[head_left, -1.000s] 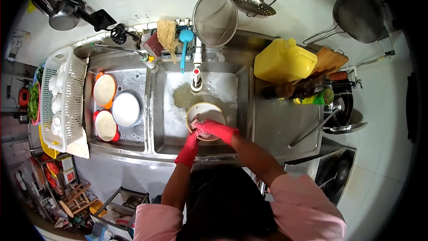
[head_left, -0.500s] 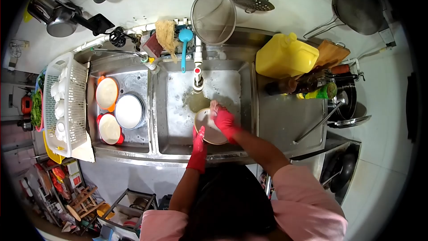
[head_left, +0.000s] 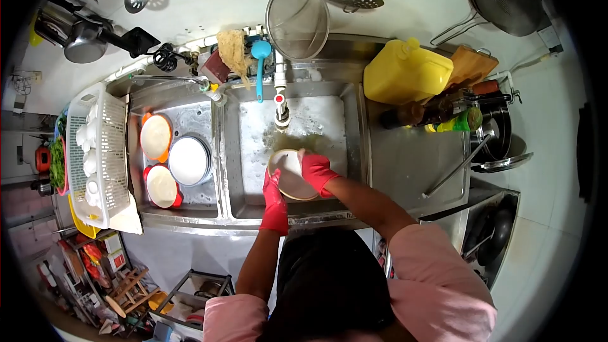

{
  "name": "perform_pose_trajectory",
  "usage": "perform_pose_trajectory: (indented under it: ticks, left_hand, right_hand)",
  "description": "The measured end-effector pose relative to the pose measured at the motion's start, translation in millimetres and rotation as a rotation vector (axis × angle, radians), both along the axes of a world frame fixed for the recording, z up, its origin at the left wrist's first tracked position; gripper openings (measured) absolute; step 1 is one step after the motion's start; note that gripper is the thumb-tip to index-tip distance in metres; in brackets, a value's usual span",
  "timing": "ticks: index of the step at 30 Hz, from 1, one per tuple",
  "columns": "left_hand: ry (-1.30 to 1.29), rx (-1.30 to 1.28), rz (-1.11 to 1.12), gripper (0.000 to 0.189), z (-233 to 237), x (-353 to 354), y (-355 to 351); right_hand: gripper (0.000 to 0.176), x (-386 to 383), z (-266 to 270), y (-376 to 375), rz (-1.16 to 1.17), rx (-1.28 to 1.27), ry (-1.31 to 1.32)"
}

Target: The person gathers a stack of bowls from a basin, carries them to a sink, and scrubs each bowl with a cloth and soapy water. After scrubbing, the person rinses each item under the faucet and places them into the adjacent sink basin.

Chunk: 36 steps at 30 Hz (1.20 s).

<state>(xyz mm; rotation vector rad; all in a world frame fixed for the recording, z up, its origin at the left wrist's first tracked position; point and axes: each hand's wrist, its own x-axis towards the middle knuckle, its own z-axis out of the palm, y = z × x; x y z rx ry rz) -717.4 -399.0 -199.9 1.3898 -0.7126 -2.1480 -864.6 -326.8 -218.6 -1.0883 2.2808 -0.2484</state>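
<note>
A pale round dish with a tan rim [head_left: 290, 180] is tilted over the right sink basin [head_left: 247, 145]. My left hand [head_left: 275, 199], in a red rubber glove, grips the dish by its left edge. At the dish's upper right is my right hand [head_left: 315, 171], also gloved in red, its fingers closed at the inner rim; whatever lies under those fingers is hidden. Cloudy, foamy water covers the basin floor below a white tap pipe [head_left: 280, 98].
The left basin holds an orange-handled dish [head_left: 156, 137], a red-handled dish [head_left: 162, 186] and stacked white plates [head_left: 189, 160]. A white basket [head_left: 114, 152] with cups stands farther left. On the right are a yellow jug [head_left: 405, 73], bottles [head_left: 421, 114] and a metal rod [head_left: 456, 171].
My right hand has moved down onto the dish's upper right rim. The dish and my left hand have shifted slightly up and left. The whole view has shifted a little.
</note>
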Motion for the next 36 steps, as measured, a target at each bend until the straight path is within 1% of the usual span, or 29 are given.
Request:
perform_pose_trajectory:
  ticks: [2, 3, 4, 6, 7, 8, 9, 10, 12, 13, 14, 15, 16, 18, 19, 20, 22, 23, 25, 26, 27, 30, 31, 32, 33, 34, 35, 36]
  left_hand:
    - [-0.183, 0.020, -0.053, 0.044, -1.4, -6.3, 4.9]
    - [-0.125, 0.057, -0.011, 0.042, -1.5, -5.7, 9.5]
    - [-0.071, -0.004, -0.003, 0.044, 0.1, -1.8, 11.7]
    - [0.057, -0.140, 0.016, 0.049, 1.5, -8.6, 5.1]
    - [0.062, -0.107, 0.012, 0.047, 4.6, -5.7, -0.4]
    - [0.067, -0.074, 0.008, 0.046, 8.8, -3.3, -6.1]
    - [0.071, -0.041, 0.005, 0.044, 12.4, -0.8, -11.8]
    - [0.152, -0.149, 0.066, 0.042, 50.2, -8.9, -11.9]
    - [0.100, -0.175, 0.053, 0.039, 32.0, 1.5, -13.2]
    - [0.069, -0.184, 0.050, 0.040, 23.5, 5.2, -9.7]
    - [0.038, -0.191, 0.044, 0.040, 21.0, 5.1, -6.8]
    - [-0.039, -0.092, 0.024, 0.040, 39.9, -1.9, -2.7]
    - [0.000, -0.112, 0.021, 0.040, 40.4, -5.1, 0.1]
    - [0.071, -0.150, 0.016, 0.040, 34.6, -6.1, 4.4]
    - [-0.020, -0.205, -0.047, 0.042, 23.7, -4.1, 0.9]
    - [0.051, -0.150, -0.036, 0.043, 19.4, -2.1, -5.9]
    - [0.184, -0.039, -0.007, 0.044, 16.8, 0.3, -19.0]
    - [0.084, -0.085, -0.020, 0.042, 51.2, -4.1, -20.8]
    - [0.078, -0.268, 0.022, 0.042, 43.6, -4.2, -23.2]
    - [0.073, -0.358, 0.042, 0.042, 36.1, -1.2, -22.2]
    - [0.136, -0.244, 0.037, 0.044, 28.5, 3.7, -20.2]
    - [0.066, -0.020, 0.059, 0.043, -2.0, 8.8, -5.6]
    - [0.054, -0.063, 0.091, 0.037, 29.0, -2.1, -1.5]
    - [-0.022, -0.009, 0.053, 0.035, 2.1, 5.4, -6.6]
    - [-0.099, 0.046, 0.013, 0.034, -24.0, 13.5, -18.0]
    - [0.004, 0.016, 0.099, 0.033, -7.7, 4.7, -18.0]
    - [0.114, -0.011, 0.180, 0.033, 4.6, -2.9, -17.6]
    - [0.250, -0.034, -0.020, 0.032, 9.7, 13.1, -25.7]
  right_hand:
    - [0.031, 4.9, -14.2, -21.3, -0.262, -0.250, -0.027]
    - [0.029, 12.6, -21.1, -30.7, -0.349, -0.373, -0.131]
    - [0.028, 21.5, -24.1, -35.1, -0.378, -0.447, -0.277]
    - [0.025, 31.1, -26.1, -36.8, -0.272, -0.413, -0.499]
    - [0.024, 36.0, -33.5, -30.8, -0.126, -0.329, -0.529]
    - [0.019, 44.4, -82.6, -20.1, 0.001, -0.321, -0.783]
    - [0.021, 38.6, -83.7, -5.9, -0.058, -0.186, -1.063]
    - [0.024, 22.0, -80.4, 7.2, -0.113, -0.049, -1.330]
    - [0.029, 9.7, -48.6, 9.2, 0.001, 0.015, -1.079]
    - [0.029, 8.0, -9.9, 5.9, 0.150, -0.061, -0.559]
    - [0.026, 18.8, -40.0, -8.3, 0.046, -0.156, -0.359]
    - [0.023, 29.8, -74.8, -21.0, -0.077, -0.242, -0.151]
    - [0.020, 40.8, -109.2, -33.3, -0.207, -0.312, 0.038]
    - [0.016, 43.5, -121.0, -53.9, -0.356, -0.619, -0.223]
    - [0.010, 43.6, -68.0, -48.7, -0.437, -0.652, -0.786]
    - [0.006, 42.2, -0.7, -44.6, -0.618, -0.586, -1.285]
    - [0.011, 37.5, 40.9, -38.6, 0.014, -0.341, -0.898]
    - [0.014, 28.6, 50.9, -36.3, 0.315, -0.221, -0.680]
    - [0.020, 7.7, 66.1, -30.1, 0.871, 0.027, -0.196]
    - [0.023, 12.5, 37.9, -20.8, 0.644, 0.016, -0.077]
    - [0.025, 17.5, 7.1, -11.2, 0.403, -0.008, 0.013]
    - [0.027, 24.6, -19.2, -48.0, -0.158, -0.281, -0.002]
    - [0.027, 35.5, -28.5, -47.1, -0.227, -0.601, -0.225]
    - [0.024, 45.1, -26.1, -49.5, -0.260, -0.698, -0.504]
    - [0.022, 51.5, -24.3, -46.9, -0.254, -0.666, -0.765]
    - [0.020, 52.6, -20.6, -42.1, -0.193, -0.572, -0.936]
    - [0.018, 48.6, -14.3, -34.4, -0.052, -0.424, -0.946]
    - [0.016, 42.0, -8.0, -26.5, 0.127, -0.271, -0.882]
